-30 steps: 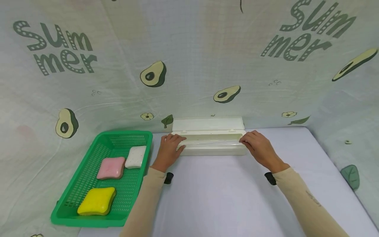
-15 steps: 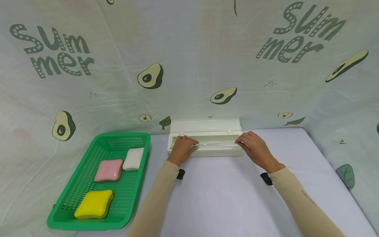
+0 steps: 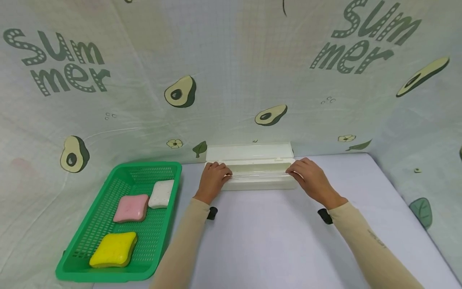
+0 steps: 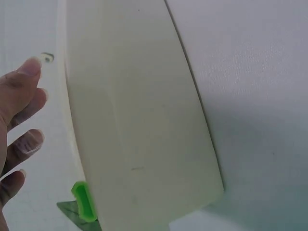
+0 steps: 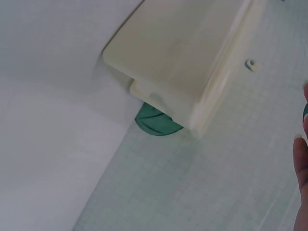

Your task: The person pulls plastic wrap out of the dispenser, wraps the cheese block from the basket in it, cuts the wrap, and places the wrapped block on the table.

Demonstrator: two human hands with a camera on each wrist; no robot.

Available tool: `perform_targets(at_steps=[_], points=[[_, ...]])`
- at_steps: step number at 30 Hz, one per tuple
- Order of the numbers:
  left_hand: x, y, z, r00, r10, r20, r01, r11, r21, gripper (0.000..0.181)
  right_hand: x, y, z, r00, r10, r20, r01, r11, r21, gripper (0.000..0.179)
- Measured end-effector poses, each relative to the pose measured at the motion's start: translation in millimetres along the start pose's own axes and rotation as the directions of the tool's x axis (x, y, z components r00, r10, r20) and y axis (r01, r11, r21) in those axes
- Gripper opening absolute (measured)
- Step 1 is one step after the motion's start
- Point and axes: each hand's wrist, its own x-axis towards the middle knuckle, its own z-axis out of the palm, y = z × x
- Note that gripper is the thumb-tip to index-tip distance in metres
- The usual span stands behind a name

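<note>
A long white cling film dispenser [image 3: 258, 184] stands at the back of the table with its lid [image 3: 249, 152] raised. Clear cling film [image 3: 258, 175] lies across its front edge, glinting faintly. At the dispenser's left end, my left hand [image 3: 212, 182] pinches the film's edge between thumb and fingers. My right hand [image 3: 312, 180] pinches it at the right end. In the left wrist view the thumb and fingertips [image 4: 31, 66] show beside the dispenser, and a green slider [image 4: 85, 202] sits on its end. Only a few fingers [image 5: 301, 154] show at the edge of the right wrist view.
To the left stands a green basket [image 3: 173, 204] holding a yellow soap-like block [image 3: 113, 249], a pink one [image 3: 130, 208] and a white one [image 3: 161, 194]. A printed cloth [image 3: 223, 80] hangs right behind the dispenser. The table [image 3: 267, 237] has a white cover.
My left hand slid right along the film, then came back to the dispenser's left end. My right hand stayed at the right end. The head view shifted slightly.
</note>
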Motion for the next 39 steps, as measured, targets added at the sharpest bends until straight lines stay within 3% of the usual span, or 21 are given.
perform_targets(at_steps=[11,20,29,39], points=[[-12.5,-11.4,-9.5,0.998,-0.035,-0.061,0.032,0.999,-0.037,0.009,-0.1,2.2,0.8,1.0,0.0,-0.007,0.001,1.0,0.005,0.032],[-14.8,-16.3,-11.0,0.98,-0.051,-0.193,0.043,0.998,-0.045,0.008,-2.0,1.8,-0.9,0.997,0.061,-0.049,-0.063,0.998,-0.03,0.029],[-14.9,-14.0,-27.9,0.982,-0.068,-0.176,0.053,0.995,-0.089,0.01,-0.2,1.3,-6.5,0.993,0.088,-0.075,-0.092,0.995,-0.046,0.028],[-12.9,-11.6,-50.3,0.978,-0.042,-0.207,0.023,0.995,-0.094,0.01,-0.2,2.2,-16.3,0.993,0.067,-0.095,-0.071,0.997,-0.044,0.027]])
